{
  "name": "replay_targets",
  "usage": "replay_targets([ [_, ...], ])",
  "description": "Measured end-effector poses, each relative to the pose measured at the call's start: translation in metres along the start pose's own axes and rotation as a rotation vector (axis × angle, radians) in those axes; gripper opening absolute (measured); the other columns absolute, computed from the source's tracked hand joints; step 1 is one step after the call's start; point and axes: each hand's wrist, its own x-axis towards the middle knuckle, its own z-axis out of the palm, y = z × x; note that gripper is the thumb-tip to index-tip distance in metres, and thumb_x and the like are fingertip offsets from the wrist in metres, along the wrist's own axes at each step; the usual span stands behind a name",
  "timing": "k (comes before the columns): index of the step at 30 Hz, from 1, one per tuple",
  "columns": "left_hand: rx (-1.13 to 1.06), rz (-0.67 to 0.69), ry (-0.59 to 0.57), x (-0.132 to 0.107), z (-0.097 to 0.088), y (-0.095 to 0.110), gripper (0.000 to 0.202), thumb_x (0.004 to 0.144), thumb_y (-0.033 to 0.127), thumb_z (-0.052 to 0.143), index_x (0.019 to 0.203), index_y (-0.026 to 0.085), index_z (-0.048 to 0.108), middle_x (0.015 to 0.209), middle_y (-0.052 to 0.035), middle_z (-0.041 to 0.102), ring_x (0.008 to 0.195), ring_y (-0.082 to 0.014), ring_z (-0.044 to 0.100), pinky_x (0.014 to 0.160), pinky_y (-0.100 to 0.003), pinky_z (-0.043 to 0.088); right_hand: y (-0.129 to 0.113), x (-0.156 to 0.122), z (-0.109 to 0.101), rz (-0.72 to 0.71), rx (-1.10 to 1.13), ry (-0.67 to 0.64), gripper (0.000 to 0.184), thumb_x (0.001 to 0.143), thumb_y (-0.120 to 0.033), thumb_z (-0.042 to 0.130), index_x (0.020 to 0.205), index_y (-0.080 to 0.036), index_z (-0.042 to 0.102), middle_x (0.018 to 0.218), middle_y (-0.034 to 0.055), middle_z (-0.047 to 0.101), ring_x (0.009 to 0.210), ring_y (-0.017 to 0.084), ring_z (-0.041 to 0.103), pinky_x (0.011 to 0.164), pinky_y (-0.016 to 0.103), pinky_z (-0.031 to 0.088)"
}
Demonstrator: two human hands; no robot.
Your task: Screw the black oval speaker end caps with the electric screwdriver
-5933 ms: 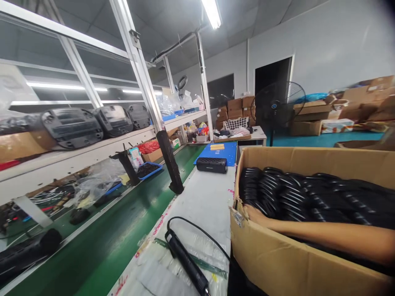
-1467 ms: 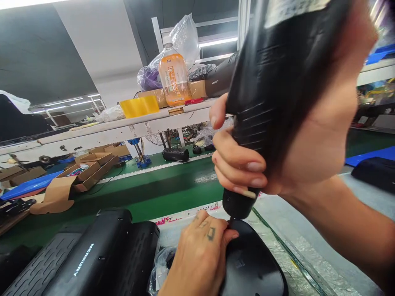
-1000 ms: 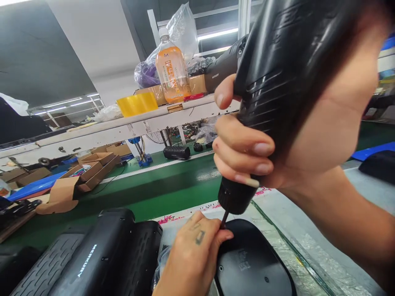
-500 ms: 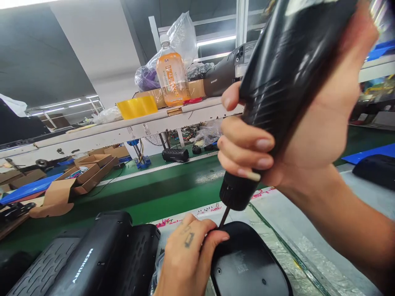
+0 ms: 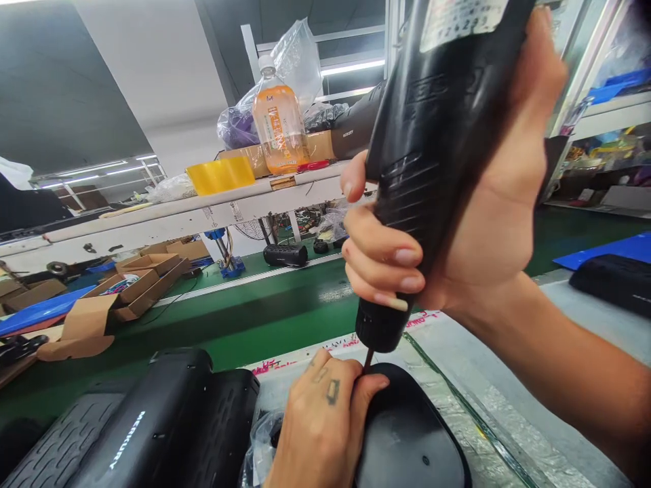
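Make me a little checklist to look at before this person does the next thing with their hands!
Right hand grips the black electric screwdriver: ok.
Left hand holds the black oval plate: ok.
The bit points down at the plate's edge: ok.
Left thumb is away from the bit: not ok, it sits right beside it.
Bit tip is seated in a screw: cannot tell, the left hand and the angle hide it.

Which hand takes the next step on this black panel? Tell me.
Right, probably: the right hand grips the electric screwdriver, its bit at the black panel, while the left hand holds that panel.
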Motion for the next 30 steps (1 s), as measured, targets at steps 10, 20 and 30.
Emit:
replay_targets([
  [10,-0.173,-0.347,0.124,-0.02,-0.025,-0.012,0.008,0.1,0.026,0.063,0.102,0.027,0.07,0.075,0.0074,0.07,0.061,-0.0075,0.064,0.065,-0.015,0.055,0.01,-0.001,0.001,0.06,-0.119,0.024,0.108,0.067,-0.095,-0.029,0.071,-0.017,0.045,0.038,0.0019,0.033,0.029,0.017,0.033,0.031,0.026,0.032],
  [20,-0.322,-0.352,0.041,-0.023,-0.014,-0.014,0.008,0.097,0.019,0.065,0.094,0.026,0.066,0.086,0.005,0.074,0.078,-0.012,0.07,0.073,-0.018,0.055,0.024,0.007,0.001,0.083,-0.178,-0.116,0.118,0.057,-0.076,-0.049,0.071,-0.016,0.052,0.04,0.002,0.035,0.029,0.013,0.034,0.034,0.022,0.034],
  [30,-0.435,-0.106,-0.094,-0.017,-0.001,-0.02,0.029,0.097,0.005,0.06,0.121,0.02,0.066,0.104,-0.0018,0.078,0.09,-0.0121,0.071,0.084,-0.019,0.057,0.008,0.009,-0.002,0.007,-0.003,-0.105,0.123,0.059,-0.105,-0.027,0.074,-0.014,0.055,0.039,-0.0006,0.034,0.028,0.012,0.031,0.032,0.022,0.034],
])
